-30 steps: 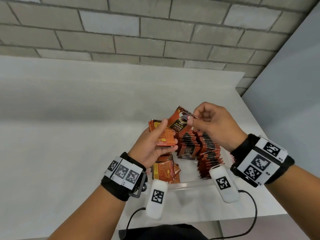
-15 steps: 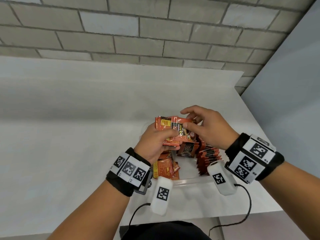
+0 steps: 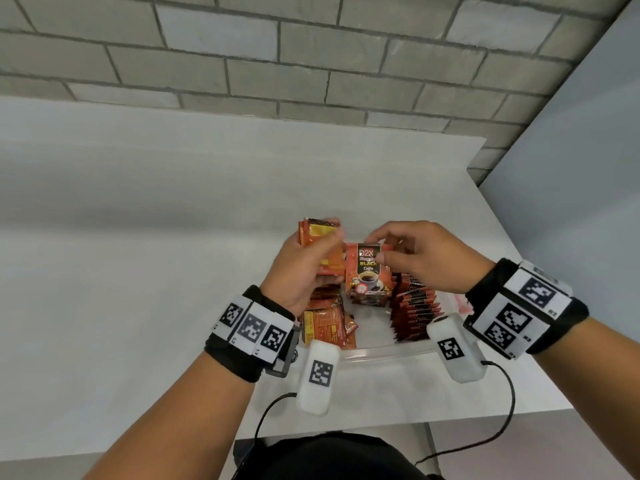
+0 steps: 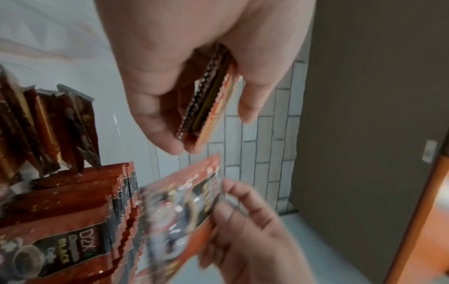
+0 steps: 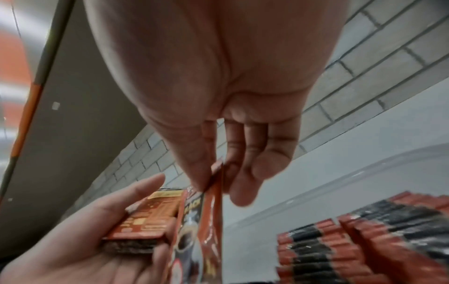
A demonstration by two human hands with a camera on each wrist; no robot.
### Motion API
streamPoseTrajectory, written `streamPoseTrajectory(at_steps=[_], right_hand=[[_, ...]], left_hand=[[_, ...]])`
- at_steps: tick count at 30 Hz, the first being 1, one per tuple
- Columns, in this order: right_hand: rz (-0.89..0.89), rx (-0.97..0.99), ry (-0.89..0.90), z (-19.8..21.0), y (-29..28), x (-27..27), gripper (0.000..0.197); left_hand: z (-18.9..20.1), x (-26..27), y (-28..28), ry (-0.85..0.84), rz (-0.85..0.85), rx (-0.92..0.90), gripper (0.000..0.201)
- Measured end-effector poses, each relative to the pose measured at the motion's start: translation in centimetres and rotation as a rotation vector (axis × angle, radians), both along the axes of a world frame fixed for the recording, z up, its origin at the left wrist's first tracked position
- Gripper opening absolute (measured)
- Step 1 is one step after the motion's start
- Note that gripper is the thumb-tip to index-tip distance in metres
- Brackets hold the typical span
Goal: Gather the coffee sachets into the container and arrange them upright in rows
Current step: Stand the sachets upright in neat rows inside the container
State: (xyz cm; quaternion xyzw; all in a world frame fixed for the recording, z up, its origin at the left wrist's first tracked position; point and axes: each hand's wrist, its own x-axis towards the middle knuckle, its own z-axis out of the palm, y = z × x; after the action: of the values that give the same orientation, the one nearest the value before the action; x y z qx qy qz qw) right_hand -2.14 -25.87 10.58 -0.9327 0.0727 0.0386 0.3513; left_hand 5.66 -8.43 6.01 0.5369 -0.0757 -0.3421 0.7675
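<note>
Change: since half a second ago, my right hand [image 3: 429, 258] has drawn one sachet [image 3: 369, 271] off the stack and turned it upright, printed face toward me; before, both hands were closed together over the bundle.
Sachet: pinched at its top edge between my right thumb and forefinger, hanging over the container [image 3: 381, 351], just beside the stack [image 3: 320, 247] in my other hand; the right wrist view shows it edge-on [image 5: 213, 207] under the thumb, other fingers loosely extended.
Stack: several sachets held flat together in my left hand [image 3: 298, 275], thumb across the front, fingers curled behind; back sides with yellow print face me. In the left wrist view the serrated ends [image 4: 209, 103] show between thumb and fingers.
Rows: two lines of sachets standing on edge inside the container, one middle row [image 3: 367, 299] below the held sachet, one right row [image 3: 415, 313] leaning slightly.
Loose pile: sachets [image 3: 325, 327] lying flat and untidy at the container's left side, under my left wrist.
Container: clear plastic, low-walled, near the table's [image 3: 138, 271] front right corner.
Surroundings: grey brick wall [image 3: 311, 64] behind the table.
</note>
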Motion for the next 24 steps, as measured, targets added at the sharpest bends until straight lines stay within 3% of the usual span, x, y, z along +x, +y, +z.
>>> streamPoseTrajectory(at_steps=[2,5,10,24], right_hand=[[-0.007,-0.060,0.080,-0.3,-0.9,0.0,0.010],[0.039,-0.265,0.193,-1.3,-1.7,0.4,0.011],[0.127,-0.470,0.332,-2.9,-1.8,1.7,0.011],[0.182,-0.703,0.477,-3.9,-0.7,3.3,0.028]], left_hand=[[-0.2,0.6,0.5,0.110,0.077,-0.017,0.017],[-0.4,1.0,0.9,0.197,0.114,-0.047,0.016],[-0.7,0.8,1.1,0.192,0.089,-0.055,0.016],[-0.9,1.2,1.5,0.182,0.008,-0.049,0.022]])
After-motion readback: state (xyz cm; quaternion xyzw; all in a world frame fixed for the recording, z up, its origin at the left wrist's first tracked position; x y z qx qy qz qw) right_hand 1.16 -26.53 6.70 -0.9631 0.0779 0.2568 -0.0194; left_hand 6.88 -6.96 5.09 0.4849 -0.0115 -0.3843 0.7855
